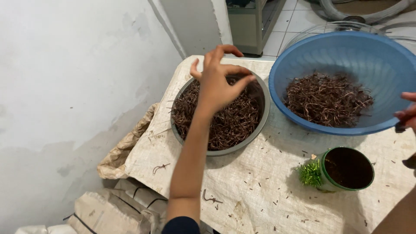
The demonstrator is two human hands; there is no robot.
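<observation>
Head view looks down on the left hand (219, 82), raised above the metal bowl (263, 113) with its fingers (225, 48) loosely spread and curled, thumb apart, gripping nothing that can be seen. Its forearm runs up from the lower edge, wrist bent over the bowl's brown twisted strands (232, 123). At the right edge, the right hand (406, 113) shows only fingertips (the rest is cut off), pressed against the rim of the tilted blue plastic basin (346, 52), which holds a second heap of strands (327, 99). Both vessels sit on a woven sack cloth (247, 186), just beside a small green pot (346, 169) bearing a green tuft (310, 174).
</observation>
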